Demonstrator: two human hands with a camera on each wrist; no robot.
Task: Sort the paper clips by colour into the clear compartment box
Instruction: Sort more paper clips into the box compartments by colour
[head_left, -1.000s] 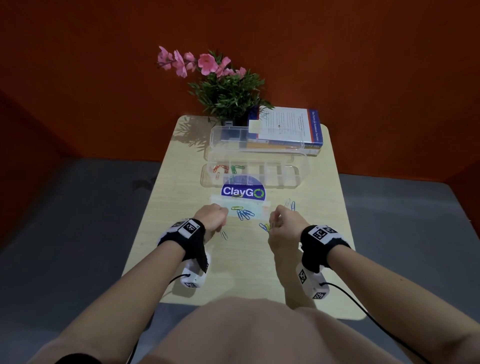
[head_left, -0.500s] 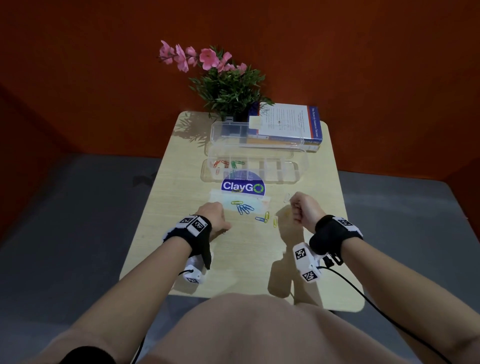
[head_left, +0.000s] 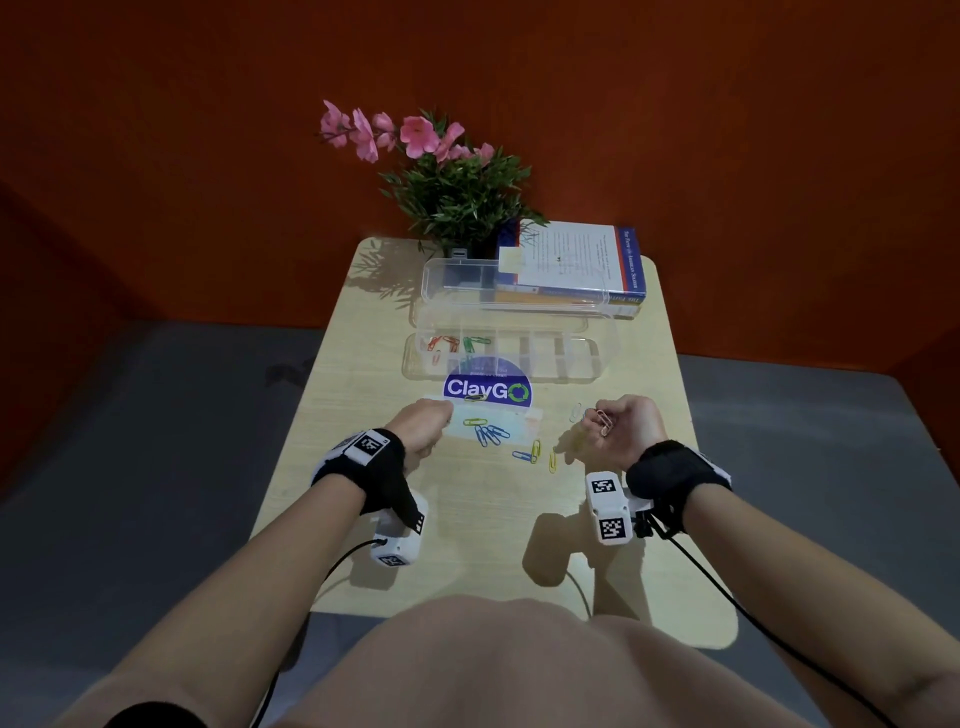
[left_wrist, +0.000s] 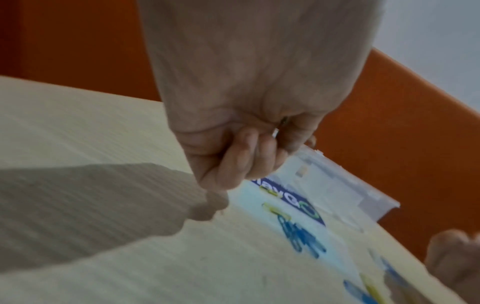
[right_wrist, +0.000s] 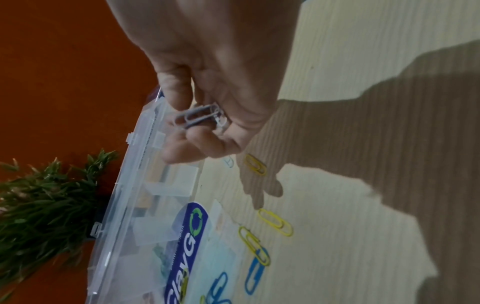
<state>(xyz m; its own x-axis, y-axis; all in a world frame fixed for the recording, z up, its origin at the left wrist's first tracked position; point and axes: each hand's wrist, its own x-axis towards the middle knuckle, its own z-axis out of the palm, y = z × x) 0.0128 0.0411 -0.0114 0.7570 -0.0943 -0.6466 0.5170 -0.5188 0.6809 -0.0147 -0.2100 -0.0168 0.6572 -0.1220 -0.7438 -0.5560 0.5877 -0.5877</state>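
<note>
The clear compartment box (head_left: 597, 358) lies open mid-table, with red clips (head_left: 441, 343) and green clips (head_left: 475, 341) in its left compartments. My right hand (head_left: 592, 423) hovers above the table right of the loose clips and pinches a few pale clips (right_wrist: 197, 117) between thumb and fingers. My left hand (head_left: 426, 423) is curled at the left edge of the ClayGo packet (head_left: 488, 389), with a thin clip wire (left_wrist: 279, 127) showing between thumb and fingers. Blue clips (head_left: 488, 434) and yellow clips (head_left: 552, 461) lie loose between the hands.
The box's lid (head_left: 514, 280) stands open behind it. A book (head_left: 571, 265) and a flowering pot plant (head_left: 457, 197) fill the table's far edge. A single pale clip (head_left: 575, 411) lies just left of the right hand. Bare tabletop (head_left: 467, 519) runs along the near side.
My right hand has lifted off the loose clips, moved right and turned up with pale clips in it. The small clip that lay beside my left hand is gone from the table.
</note>
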